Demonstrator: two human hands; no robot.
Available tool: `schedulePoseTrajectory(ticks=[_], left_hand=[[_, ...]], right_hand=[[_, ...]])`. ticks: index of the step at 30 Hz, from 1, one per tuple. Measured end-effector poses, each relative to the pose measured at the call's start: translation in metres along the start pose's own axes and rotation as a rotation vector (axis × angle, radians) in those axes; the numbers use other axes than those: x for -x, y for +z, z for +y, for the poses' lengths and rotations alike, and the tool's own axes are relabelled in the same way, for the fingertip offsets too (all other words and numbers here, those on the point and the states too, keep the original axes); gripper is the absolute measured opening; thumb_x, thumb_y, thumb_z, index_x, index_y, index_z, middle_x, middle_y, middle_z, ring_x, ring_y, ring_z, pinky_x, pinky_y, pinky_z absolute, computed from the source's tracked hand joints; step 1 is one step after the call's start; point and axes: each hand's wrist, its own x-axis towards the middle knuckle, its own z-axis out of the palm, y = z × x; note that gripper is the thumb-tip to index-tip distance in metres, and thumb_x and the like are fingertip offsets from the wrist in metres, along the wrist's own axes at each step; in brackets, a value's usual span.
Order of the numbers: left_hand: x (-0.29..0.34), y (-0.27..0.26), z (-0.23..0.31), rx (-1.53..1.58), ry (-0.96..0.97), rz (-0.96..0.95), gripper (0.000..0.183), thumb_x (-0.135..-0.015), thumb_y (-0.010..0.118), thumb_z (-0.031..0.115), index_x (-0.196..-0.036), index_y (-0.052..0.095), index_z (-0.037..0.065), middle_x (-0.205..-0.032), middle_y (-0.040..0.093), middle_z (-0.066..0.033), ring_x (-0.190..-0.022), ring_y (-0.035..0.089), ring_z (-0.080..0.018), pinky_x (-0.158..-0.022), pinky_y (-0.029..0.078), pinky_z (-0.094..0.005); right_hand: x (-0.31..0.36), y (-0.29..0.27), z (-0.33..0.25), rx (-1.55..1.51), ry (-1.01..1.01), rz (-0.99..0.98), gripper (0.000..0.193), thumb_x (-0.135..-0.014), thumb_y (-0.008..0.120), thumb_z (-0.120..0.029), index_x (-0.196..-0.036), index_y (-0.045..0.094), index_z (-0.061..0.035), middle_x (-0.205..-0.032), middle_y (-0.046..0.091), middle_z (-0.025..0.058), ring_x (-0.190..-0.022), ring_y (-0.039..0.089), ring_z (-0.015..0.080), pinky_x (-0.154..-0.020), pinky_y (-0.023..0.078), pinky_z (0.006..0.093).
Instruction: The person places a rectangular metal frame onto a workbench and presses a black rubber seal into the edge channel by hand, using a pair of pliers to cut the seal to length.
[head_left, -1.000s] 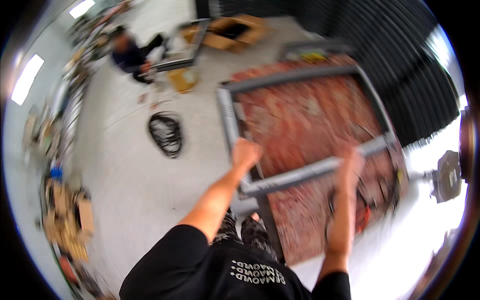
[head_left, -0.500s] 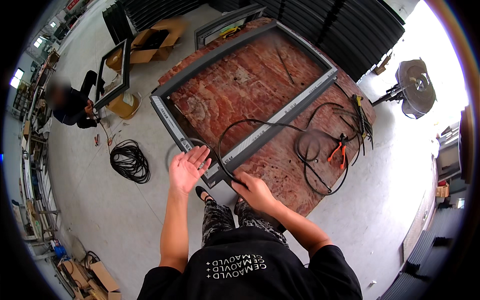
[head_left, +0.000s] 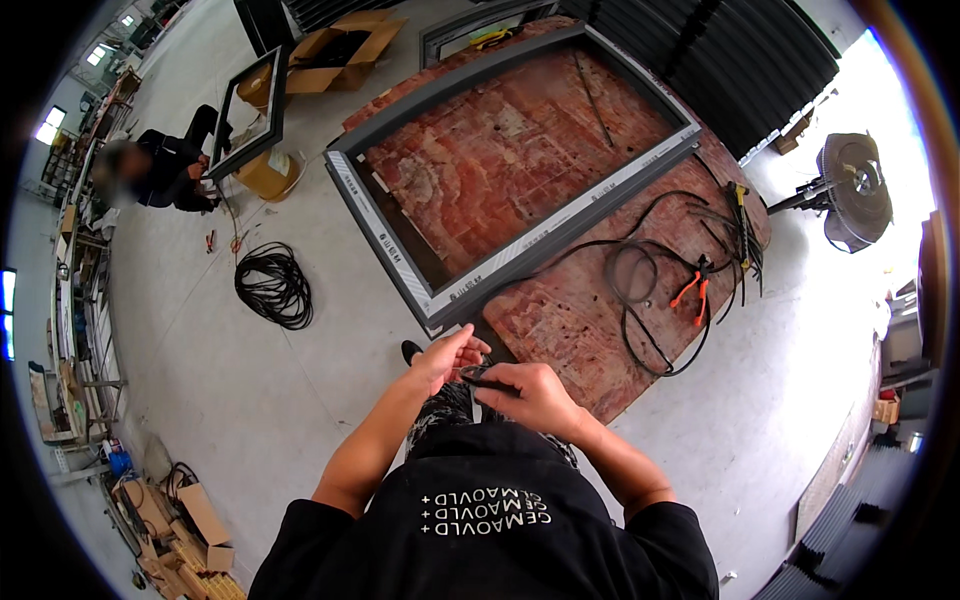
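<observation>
Just in front of my body, my right hand (head_left: 532,394) is closed around a thin black rubber strip (head_left: 474,373), a short loop of it showing past the fingers. Beside it is my left hand (head_left: 448,360), palm turned inward and fingers loosely stretched toward the strip; no grip on it shows. Both hands are off the near corner of a dark grey rectangular frame (head_left: 545,238) with pale printed film. That frame lies on a worn reddish table (head_left: 590,340). More black strip is looped on the tabletop, by orange-handled pliers (head_left: 697,292).
A yellow tool (head_left: 741,205) lies at the table's right end, near a standing fan (head_left: 855,190). Coiled black strip (head_left: 273,287) rests on the floor at left. Beyond it, a person (head_left: 165,165) handles a smaller frame (head_left: 248,110) over a yellowish bucket (head_left: 268,180). Dark profiles (head_left: 715,70) are stacked behind.
Both hands have drawn back from the frame's corner toward my body. The strip that arched over the frame has come down off it. My left hand has turned inward toward the right.
</observation>
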Motion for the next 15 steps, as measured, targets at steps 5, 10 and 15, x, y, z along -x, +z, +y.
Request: schedulePoseTrajectory(ticks=[5,10,15], left_hand=[[-0.011,0.009,-0.018,-0.608,0.624,0.455,0.033,-0.094,0.062,0.034,-0.098,0.062,0.001,-0.078,0.062,-0.0048,-0.072,0.058,-0.0123,-0.064,0.049,-0.0294],[-0.024,0.03,0.022,-0.994,0.84,0.385,0.024,-0.089,0.062,0.019,-0.105,0.06,0.0,-0.097,0.065,-0.0147,-0.086,0.064,-0.0321,-0.074,0.052,-0.0399],[-0.098,0.056,0.04,-1.391,0.895,0.225,0.034,-0.092,0.057,0.02,-0.117,0.054,-0.001,-0.114,0.059,-0.0204,-0.103,0.058,-0.0383,-0.088,0.048,-0.0468]], right_hand=[[-0.003,0.021,-0.012,-0.02,-0.113,-0.143,0.023,-0.083,0.072,-0.024,-0.095,0.07,-0.0044,-0.081,0.068,0.0145,-0.072,0.066,0.0323,-0.064,0.052,0.0382],[0.0,0.032,-0.011,-0.001,-0.136,-0.169,0.023,-0.084,0.07,-0.026,-0.093,0.068,-0.0052,-0.079,0.066,0.0152,-0.072,0.064,0.0337,-0.063,0.051,0.0411],[0.005,0.031,-0.012,0.02,-0.132,-0.181,0.023,-0.085,0.069,-0.026,-0.093,0.068,-0.0054,-0.08,0.066,0.0147,-0.073,0.064,0.0344,-0.063,0.051,0.0411]])
